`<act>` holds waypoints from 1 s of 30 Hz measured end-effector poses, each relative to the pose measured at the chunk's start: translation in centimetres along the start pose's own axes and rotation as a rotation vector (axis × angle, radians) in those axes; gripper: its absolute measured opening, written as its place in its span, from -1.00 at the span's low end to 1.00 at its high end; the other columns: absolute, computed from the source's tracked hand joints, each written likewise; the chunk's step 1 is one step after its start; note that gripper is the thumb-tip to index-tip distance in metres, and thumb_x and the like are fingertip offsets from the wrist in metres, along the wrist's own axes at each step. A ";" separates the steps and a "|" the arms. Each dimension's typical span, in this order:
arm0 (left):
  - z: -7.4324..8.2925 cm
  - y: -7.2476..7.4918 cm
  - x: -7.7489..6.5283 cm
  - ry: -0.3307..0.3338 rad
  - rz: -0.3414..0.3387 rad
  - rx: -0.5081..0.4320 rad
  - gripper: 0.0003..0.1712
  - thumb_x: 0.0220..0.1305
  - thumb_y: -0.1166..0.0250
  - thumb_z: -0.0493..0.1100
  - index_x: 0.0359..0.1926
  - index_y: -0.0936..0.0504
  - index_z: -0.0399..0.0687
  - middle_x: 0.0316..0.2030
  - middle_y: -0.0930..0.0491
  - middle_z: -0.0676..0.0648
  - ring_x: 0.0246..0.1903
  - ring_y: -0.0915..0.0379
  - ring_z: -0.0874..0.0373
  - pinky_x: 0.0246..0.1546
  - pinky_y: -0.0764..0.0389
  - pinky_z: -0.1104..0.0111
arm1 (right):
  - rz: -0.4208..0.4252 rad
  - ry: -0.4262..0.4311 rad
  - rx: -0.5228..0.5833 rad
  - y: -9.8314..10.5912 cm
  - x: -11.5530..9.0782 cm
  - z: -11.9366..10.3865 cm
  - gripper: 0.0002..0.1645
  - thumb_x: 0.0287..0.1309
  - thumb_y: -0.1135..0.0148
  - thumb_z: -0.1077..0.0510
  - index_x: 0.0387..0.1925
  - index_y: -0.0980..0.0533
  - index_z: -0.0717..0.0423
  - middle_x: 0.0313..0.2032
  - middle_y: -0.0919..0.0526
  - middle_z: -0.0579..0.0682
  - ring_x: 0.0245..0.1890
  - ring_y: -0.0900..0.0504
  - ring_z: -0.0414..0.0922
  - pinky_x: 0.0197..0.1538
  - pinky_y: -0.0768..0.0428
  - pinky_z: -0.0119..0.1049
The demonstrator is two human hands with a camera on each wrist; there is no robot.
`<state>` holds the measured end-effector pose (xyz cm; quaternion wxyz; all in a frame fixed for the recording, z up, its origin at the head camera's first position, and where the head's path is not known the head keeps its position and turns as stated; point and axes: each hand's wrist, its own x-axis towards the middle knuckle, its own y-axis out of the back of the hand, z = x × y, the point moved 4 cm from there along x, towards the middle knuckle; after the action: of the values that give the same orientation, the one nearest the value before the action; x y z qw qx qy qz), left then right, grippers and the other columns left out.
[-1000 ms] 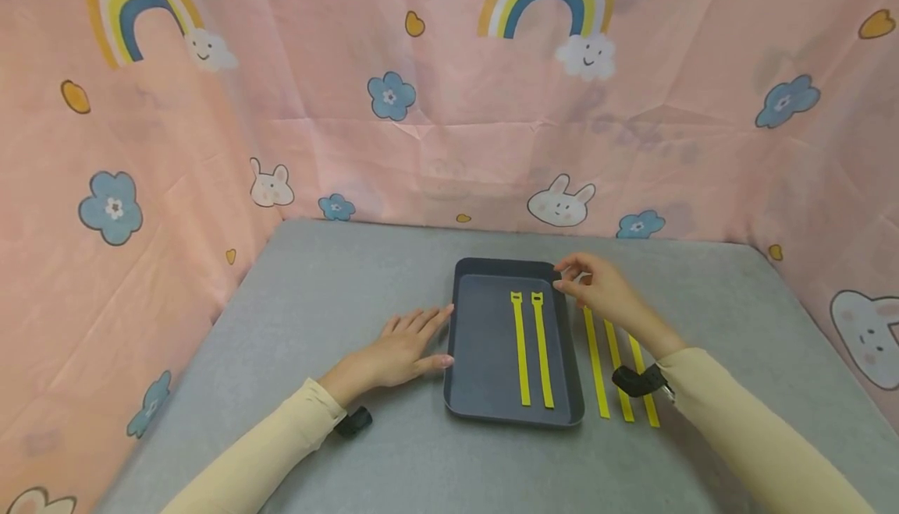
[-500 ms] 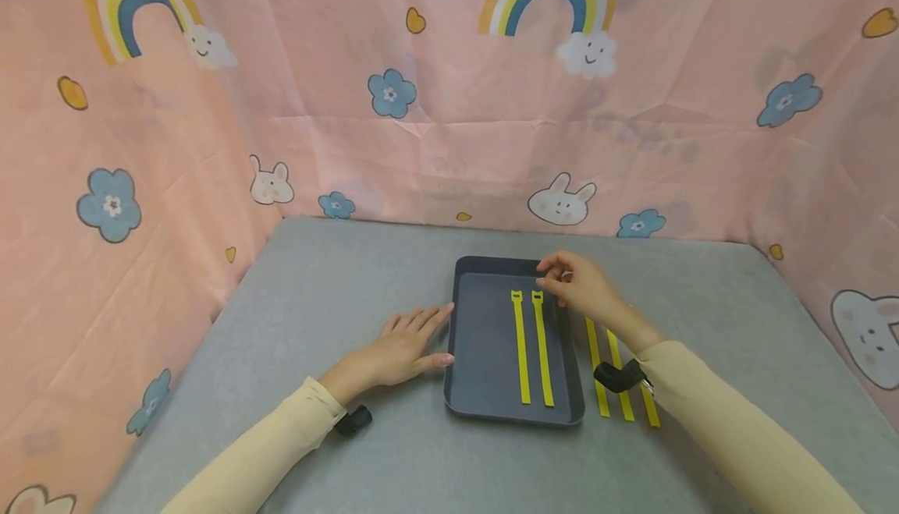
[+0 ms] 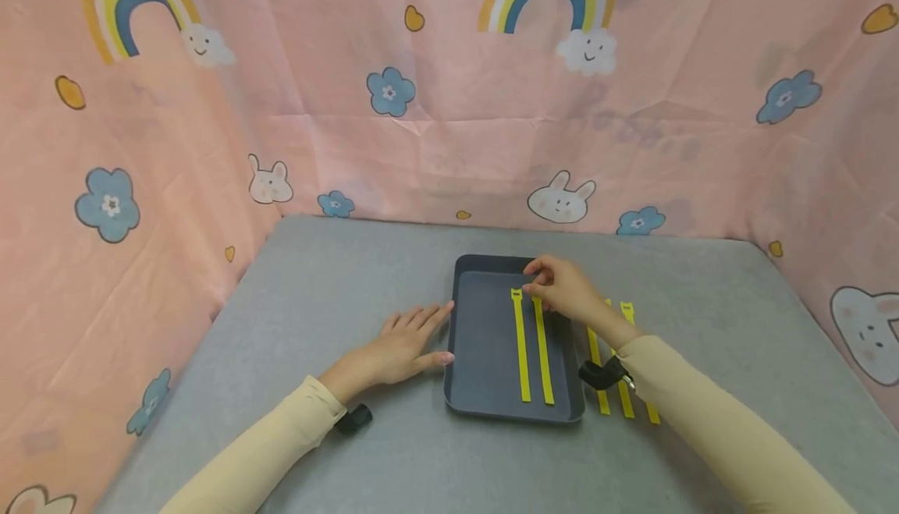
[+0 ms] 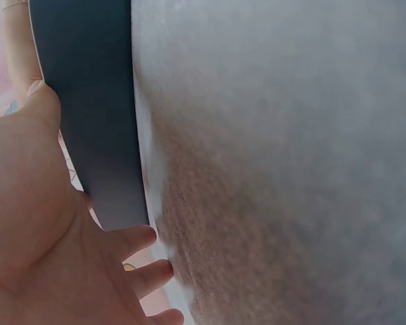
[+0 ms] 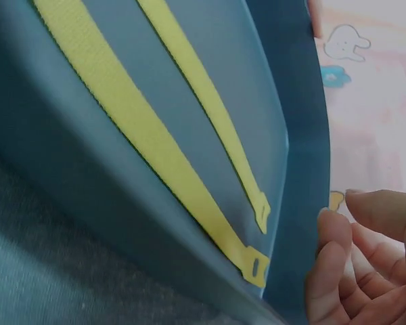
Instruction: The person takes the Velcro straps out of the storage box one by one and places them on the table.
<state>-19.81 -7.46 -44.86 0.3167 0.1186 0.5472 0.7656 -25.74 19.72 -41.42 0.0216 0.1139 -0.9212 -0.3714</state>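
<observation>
A dark grey tray [image 3: 485,342] lies on the table, its long side pointing away from me. Inside, toward its right side, two yellow hook-and-loop cable straps [image 3: 522,350] lie side by side with slotted heads at the far end. My left hand [image 3: 403,350] rests flat beside the tray, straight fingers at its left wall. Above the far right part hovers my right hand [image 3: 569,292], fingers loosely curled, thumb and index tip apart. It partly hides the right strap's head in the head view. The right wrist view shows nothing between those fingers [image 5: 335,230].
Three more yellow straps [image 3: 602,393] lie on the grey table [image 3: 351,264] right of the tray, partly hidden under my right wrist and its camera [image 3: 602,374]. A pink patterned curtain [image 3: 449,147] hangs behind and at both sides.
My right hand has moved left, from the tray's far right corner to above the heads of the straps inside. Left hand, tray and straps stay where they were.
</observation>
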 end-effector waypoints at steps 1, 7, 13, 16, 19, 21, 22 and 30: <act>0.0 0.0 0.0 0.002 -0.005 -0.002 -0.04 0.25 0.17 0.47 0.48 0.38 0.31 0.50 0.10 -0.11 0.47 0.16 -0.18 0.38 0.13 -0.20 | -0.012 0.001 0.000 -0.1 0.1 0.0 -0.61 0.20 -0.22 0.17 0.04 -0.44 0.23 -0.37 -0.62 0.22 -0.53 -0.60 0.06 -0.47 -0.57 -0.26; 0.0 0.2 0.1 -0.009 0.014 -0.001 -0.05 0.27 0.17 0.45 0.49 0.35 0.28 0.49 0.08 -0.14 0.47 0.14 -0.20 0.37 0.10 -0.21 | -0.052 0.012 0.014 -0.4 0.4 0.3 -0.56 0.18 -0.23 0.20 0.08 -0.41 0.24 -0.36 -0.61 0.25 -0.54 -0.60 0.05 -0.44 -0.59 -0.19; -0.1 0.1 0.0 0.002 -0.010 -0.006 -0.04 0.25 0.18 0.48 0.48 0.38 0.31 0.50 0.11 -0.11 0.48 0.16 -0.17 0.38 0.13 -0.20 | -0.096 0.018 0.015 -0.5 0.4 0.3 -0.52 0.17 -0.26 0.17 0.10 -0.41 0.25 -0.34 -0.62 0.27 -0.54 -0.61 0.06 -0.42 -0.60 -0.13; -0.1 0.1 -0.1 0.001 -0.008 -0.005 -0.04 0.24 0.18 0.48 0.49 0.37 0.30 0.50 0.10 -0.11 0.47 0.16 -0.17 0.38 0.13 -0.20 | -0.113 0.016 0.028 -0.5 0.5 0.3 -0.50 0.17 -0.26 0.14 0.11 -0.40 0.24 -0.33 -0.62 0.27 -0.53 -0.61 0.06 -0.41 -0.60 -0.14; 0.0 0.1 0.0 -0.008 0.009 0.001 -0.04 0.26 0.17 0.46 0.49 0.34 0.27 0.49 0.07 -0.13 0.47 0.13 -0.19 0.37 0.11 -0.21 | -0.133 0.001 0.057 -0.5 0.6 0.4 -0.49 0.20 -0.24 0.11 0.12 -0.39 0.24 -0.31 -0.62 0.28 -0.52 -0.60 0.05 -0.38 -0.59 -0.15; 0.0 0.2 0.0 -0.012 0.016 0.000 -0.05 0.26 0.15 0.45 0.49 0.32 0.26 0.49 0.06 -0.14 0.46 0.12 -0.20 0.37 0.10 -0.21 | -0.140 -0.017 0.089 -0.4 0.7 0.3 -0.49 0.22 -0.21 0.09 0.13 -0.38 0.24 -0.30 -0.61 0.29 -0.49 -0.60 0.05 -0.34 -0.60 -0.15; 0.0 0.2 0.0 -0.015 0.020 0.000 -0.05 0.27 0.15 0.44 0.50 0.31 0.25 0.49 0.05 -0.15 0.46 0.11 -0.20 0.36 0.09 -0.22 | -0.143 -0.025 0.107 -0.4 0.8 0.3 -0.50 0.23 -0.20 0.09 0.14 -0.37 0.23 -0.29 -0.60 0.29 -0.47 -0.59 0.06 -0.32 -0.61 -0.14; 0.0 0.2 0.0 -0.004 0.005 0.000 -0.04 0.26 0.16 0.45 0.49 0.35 0.27 0.50 0.08 -0.13 0.47 0.14 -0.19 0.37 0.11 -0.21 | -0.195 -0.076 0.148 -0.5 0.9 -0.8 -0.50 0.20 -0.14 0.23 0.18 -0.34 0.22 -0.25 -0.57 0.16 -0.18 -0.65 0.09 -0.16 -0.66 -0.11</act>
<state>-19.84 -7.52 -44.64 0.3159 0.1214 0.5461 0.7663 -26.43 18.64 -41.23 -0.0581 0.1900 -0.9308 -0.3067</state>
